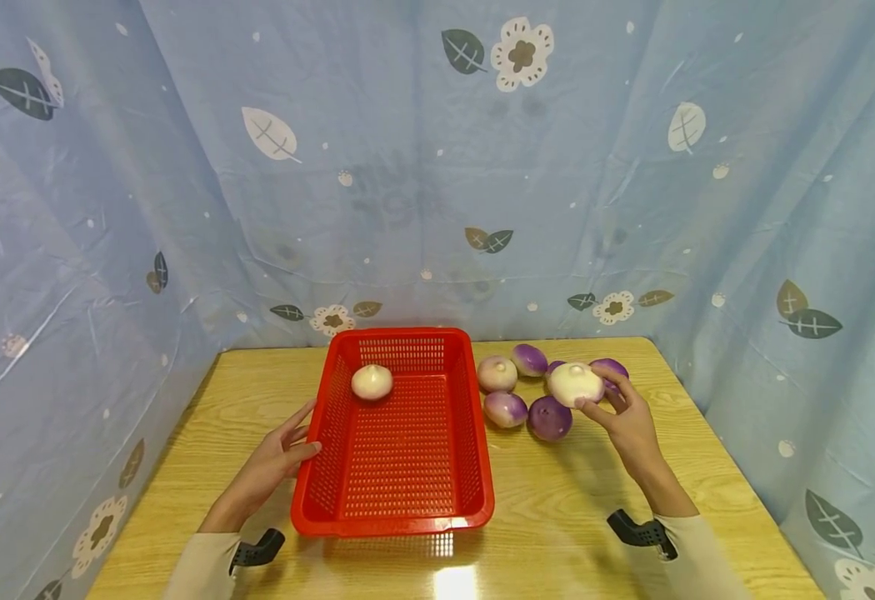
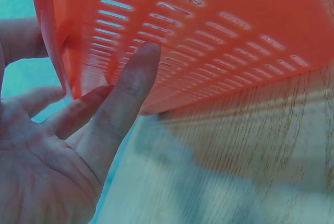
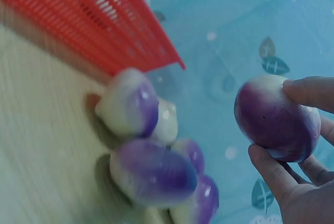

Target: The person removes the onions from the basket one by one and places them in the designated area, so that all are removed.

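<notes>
In the head view my right hand [image 1: 628, 421] holds a white and purple turnip [image 1: 576, 385] above the other turnips, thumb on one side and fingers on the other. The right wrist view shows this held turnip's purple face [image 3: 276, 117]. At the left, a red plastic basket [image 1: 481, 454] with slotted walls stands on the table. One pale turnip [image 1: 372, 382] lies inside it, near the far left corner. My left hand [image 1: 276, 458] grips the basket's left side, thumb over the rim, with other fingers against the outer wall [image 2: 224, 41].
Several purple and white turnips lie grouped just right of the basket, among them a dark purple one [image 1: 550, 419] and a two-toned one [image 1: 506, 410]. The wooden table [image 1: 557, 517] ends at a blue patterned curtain [image 1: 407, 208] at the back and sides.
</notes>
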The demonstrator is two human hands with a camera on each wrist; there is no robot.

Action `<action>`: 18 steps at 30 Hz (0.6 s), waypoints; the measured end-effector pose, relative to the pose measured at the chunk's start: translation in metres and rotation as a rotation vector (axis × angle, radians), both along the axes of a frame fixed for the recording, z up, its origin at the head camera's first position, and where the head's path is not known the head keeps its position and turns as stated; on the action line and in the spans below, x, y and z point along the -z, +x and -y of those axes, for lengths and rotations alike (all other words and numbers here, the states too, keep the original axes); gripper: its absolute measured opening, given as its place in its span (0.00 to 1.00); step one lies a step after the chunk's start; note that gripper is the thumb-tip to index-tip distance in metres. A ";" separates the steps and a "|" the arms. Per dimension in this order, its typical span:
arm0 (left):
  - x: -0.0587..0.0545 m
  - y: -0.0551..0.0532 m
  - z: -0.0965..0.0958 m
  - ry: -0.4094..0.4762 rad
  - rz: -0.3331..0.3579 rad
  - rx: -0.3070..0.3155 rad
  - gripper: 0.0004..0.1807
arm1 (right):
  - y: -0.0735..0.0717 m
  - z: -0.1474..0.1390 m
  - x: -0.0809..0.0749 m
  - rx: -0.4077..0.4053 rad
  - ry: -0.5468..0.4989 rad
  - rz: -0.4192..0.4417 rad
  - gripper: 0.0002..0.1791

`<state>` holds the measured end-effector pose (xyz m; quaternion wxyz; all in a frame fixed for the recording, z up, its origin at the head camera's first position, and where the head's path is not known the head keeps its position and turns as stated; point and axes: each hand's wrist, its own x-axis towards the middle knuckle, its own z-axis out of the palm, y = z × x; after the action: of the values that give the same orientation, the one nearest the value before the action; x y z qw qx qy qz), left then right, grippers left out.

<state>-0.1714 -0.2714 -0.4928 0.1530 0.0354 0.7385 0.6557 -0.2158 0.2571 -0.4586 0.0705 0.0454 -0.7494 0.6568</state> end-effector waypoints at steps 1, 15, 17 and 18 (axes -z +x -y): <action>0.000 0.000 0.000 -0.002 0.000 0.000 0.42 | 0.001 -0.003 0.002 0.006 -0.009 0.007 0.31; 0.001 0.000 0.000 0.002 -0.008 -0.002 0.42 | 0.005 -0.034 0.032 0.070 -0.030 0.113 0.30; 0.001 0.000 0.000 0.002 -0.008 0.002 0.42 | 0.005 -0.037 0.035 0.074 -0.011 0.126 0.31; 0.001 0.000 0.000 0.002 -0.007 0.001 0.42 | 0.005 -0.039 0.036 0.075 -0.001 0.132 0.32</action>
<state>-0.1718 -0.2718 -0.4941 0.1507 0.0381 0.7384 0.6562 -0.2110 0.2963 -0.4950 0.0454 -0.0262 -0.7531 0.6558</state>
